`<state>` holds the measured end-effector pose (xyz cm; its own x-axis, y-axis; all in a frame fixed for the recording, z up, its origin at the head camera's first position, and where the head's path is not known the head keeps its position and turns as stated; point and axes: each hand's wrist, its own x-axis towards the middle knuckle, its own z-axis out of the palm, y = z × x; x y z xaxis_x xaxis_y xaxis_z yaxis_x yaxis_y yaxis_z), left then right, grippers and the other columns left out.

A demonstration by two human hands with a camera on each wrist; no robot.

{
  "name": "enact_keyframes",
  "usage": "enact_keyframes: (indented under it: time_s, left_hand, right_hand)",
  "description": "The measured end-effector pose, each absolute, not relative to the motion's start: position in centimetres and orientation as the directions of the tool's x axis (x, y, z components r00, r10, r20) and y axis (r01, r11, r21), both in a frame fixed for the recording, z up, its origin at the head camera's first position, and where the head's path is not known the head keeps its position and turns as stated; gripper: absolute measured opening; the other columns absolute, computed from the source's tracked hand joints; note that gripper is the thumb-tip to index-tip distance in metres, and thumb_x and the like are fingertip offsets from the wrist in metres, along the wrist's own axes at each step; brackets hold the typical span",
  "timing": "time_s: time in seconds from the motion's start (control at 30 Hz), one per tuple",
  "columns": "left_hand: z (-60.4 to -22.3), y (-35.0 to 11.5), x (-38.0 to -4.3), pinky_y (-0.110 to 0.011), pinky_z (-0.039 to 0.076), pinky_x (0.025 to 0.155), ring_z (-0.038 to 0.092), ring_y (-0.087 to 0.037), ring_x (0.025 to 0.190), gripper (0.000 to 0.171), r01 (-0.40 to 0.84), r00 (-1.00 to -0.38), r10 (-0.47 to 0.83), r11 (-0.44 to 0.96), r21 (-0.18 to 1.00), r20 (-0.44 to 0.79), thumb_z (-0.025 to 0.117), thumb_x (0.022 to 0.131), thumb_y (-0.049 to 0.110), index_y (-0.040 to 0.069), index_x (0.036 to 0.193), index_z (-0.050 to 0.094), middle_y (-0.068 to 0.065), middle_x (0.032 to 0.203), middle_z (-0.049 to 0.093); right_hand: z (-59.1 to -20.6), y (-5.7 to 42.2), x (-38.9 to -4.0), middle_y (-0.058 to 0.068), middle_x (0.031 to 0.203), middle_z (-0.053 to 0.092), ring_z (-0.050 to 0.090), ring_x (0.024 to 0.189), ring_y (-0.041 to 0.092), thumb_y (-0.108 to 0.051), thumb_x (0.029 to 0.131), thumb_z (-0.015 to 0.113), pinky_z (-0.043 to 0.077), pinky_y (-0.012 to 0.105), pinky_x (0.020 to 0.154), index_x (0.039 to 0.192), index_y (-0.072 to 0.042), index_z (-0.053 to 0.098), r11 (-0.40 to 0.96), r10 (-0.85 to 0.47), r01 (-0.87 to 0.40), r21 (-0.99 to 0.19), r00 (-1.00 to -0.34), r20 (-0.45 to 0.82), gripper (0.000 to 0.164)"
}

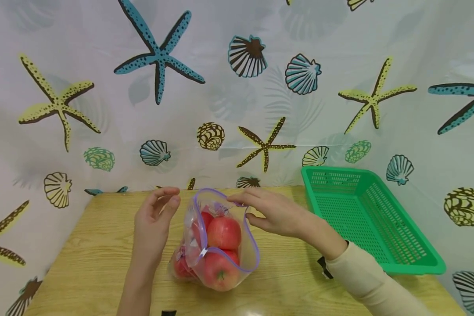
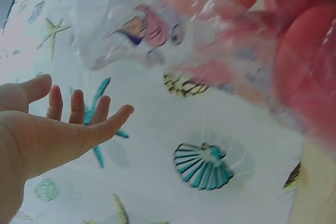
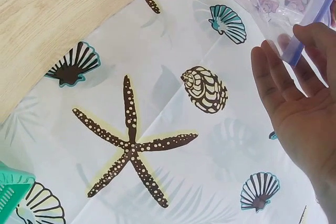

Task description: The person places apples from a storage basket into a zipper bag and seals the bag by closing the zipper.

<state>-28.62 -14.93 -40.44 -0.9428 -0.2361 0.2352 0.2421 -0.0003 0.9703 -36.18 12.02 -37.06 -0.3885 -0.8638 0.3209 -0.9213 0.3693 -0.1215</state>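
A clear zip bag (image 1: 254, 259) with a purple rim and a white slider stands on the table with its mouth wide apart. Several red apples (image 1: 224, 232) fill it. To its left, my left hand (image 1: 156, 219) is raised beside the bag, fingers slightly bent and holding nothing; the left wrist view shows a gap between that hand and the plastic. On the far right of the mouth, my right hand (image 1: 274, 210) holds the rim, which passes between thumb and fingers. The right wrist view shows the thumb (image 3: 310, 35) against the purple strip (image 3: 292, 53).
A green plastic basket (image 1: 412, 263) with slotted sides stands on the right of the wooden table (image 1: 102, 245). A white curtain (image 1: 229, 109) printed with starfish and shells hangs behind and round the sides.
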Motion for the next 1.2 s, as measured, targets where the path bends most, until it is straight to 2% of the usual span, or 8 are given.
enact_keyframes:
  time_s: [0.13,0.23,0.37,0.43,0.5,0.7,1.03,1.2]
  left_hand:
    - [-39.4,-15.6,-27.1,-0.011,0.046,0.096,0.055,-0.012,0.117,0.024,0.301,-0.923,-0.196,0.167,0.939,0.331,0.064,0.098,0.020,0.008,0.118,0.060,0.004,0.119,0.058]
    - [-39.0,-15.9,-26.0,-0.017,0.049,0.090,0.058,-0.010,0.102,0.019,0.348,-0.924,-0.019,0.375,0.859,0.382,0.071,0.093,0.025,0.017,0.109,0.064,0.006,0.109,0.059]
    - [-38.8,-15.5,-24.5,-0.022,0.049,0.074,0.056,-0.007,0.086,0.033,0.336,-0.938,0.282,0.598,0.728,0.200,0.081,0.079,0.045,0.028,0.098,0.060,0.010,0.095,0.058]
    - [-38.9,-15.2,-24.2,-0.021,0.047,0.068,0.054,-0.005,0.080,0.040,0.323,-0.932,0.348,0.669,0.669,0.102,0.085,0.073,0.048,0.030,0.094,0.057,0.012,0.089,0.056]
    - [-39.1,-14.7,-24.1,-0.020,0.043,0.063,0.051,-0.002,0.074,0.036,0.323,-0.932,0.357,0.725,0.608,0.070,0.086,0.074,0.042,0.029,0.090,0.056,0.014,0.083,0.054]
    - [-39.7,-14.2,-24.7,-0.019,0.042,0.060,0.048,-0.002,0.066,0.020,0.349,-0.927,0.365,0.756,0.553,0.086,0.079,0.082,0.014,0.026,0.079,0.063,0.015,0.071,0.054]
    - [-39.9,-15.1,-25.1,-0.018,0.045,0.061,0.050,-0.001,0.068,0.019,0.384,-0.913,0.393,0.730,0.566,0.113,0.079,0.082,0.013,0.026,0.080,0.066,0.017,0.072,0.056]
    - [-39.9,-15.4,-24.9,-0.017,0.044,0.060,0.049,0.001,0.066,0.022,0.399,-0.911,0.388,0.738,0.544,0.141,0.082,0.079,0.018,0.028,0.075,0.063,0.018,0.070,0.055]
  right_hand:
    - [-37.5,12.1,-36.3,-0.005,0.115,0.063,0.058,0.098,0.008,-0.007,0.094,0.064,0.053,0.025,0.083,0.139,-0.012,0.054,0.382,-0.852,-0.914,-0.139,-0.406,0.331,0.046]
    - [-37.8,12.1,-36.3,-0.004,0.111,0.063,0.060,0.098,0.008,-0.007,0.094,0.064,0.054,0.024,0.083,0.137,-0.010,0.056,0.383,-0.840,-0.912,-0.145,-0.409,0.357,0.045]
    - [-38.3,12.1,-36.3,-0.001,0.103,0.064,0.064,0.097,0.011,-0.005,0.092,0.067,0.055,0.024,0.082,0.133,-0.006,0.059,0.366,-0.827,-0.920,-0.144,-0.392,0.403,0.041]
    - [-38.6,12.1,-36.3,0.001,0.100,0.064,0.065,0.096,0.013,-0.004,0.091,0.068,0.055,0.023,0.081,0.130,-0.005,0.061,0.364,-0.820,-0.920,-0.145,-0.390,0.418,0.040]
    - [-38.8,12.1,-36.3,0.001,0.099,0.064,0.065,0.094,0.012,-0.004,0.090,0.068,0.055,0.023,0.080,0.129,-0.005,0.062,0.368,-0.813,-0.916,-0.156,-0.399,0.424,0.039]
    - [-39.3,12.0,-36.3,0.001,0.104,0.067,0.065,0.093,0.010,-0.004,0.091,0.068,0.055,0.021,0.079,0.127,-0.005,0.063,0.390,-0.800,-0.903,-0.180,-0.429,0.419,0.036]
    - [-40.1,12.3,-36.3,0.004,0.109,0.070,0.071,0.095,0.013,-0.006,0.092,0.070,0.058,0.024,0.075,0.127,-0.006,0.062,0.412,-0.763,-0.878,-0.244,-0.479,0.434,0.036]
    - [-40.3,12.6,-36.4,0.002,0.099,0.070,0.069,0.087,0.009,-0.006,0.090,0.072,0.058,0.023,0.073,0.111,-0.006,0.070,0.386,-0.755,-0.896,-0.221,-0.444,0.483,0.021]
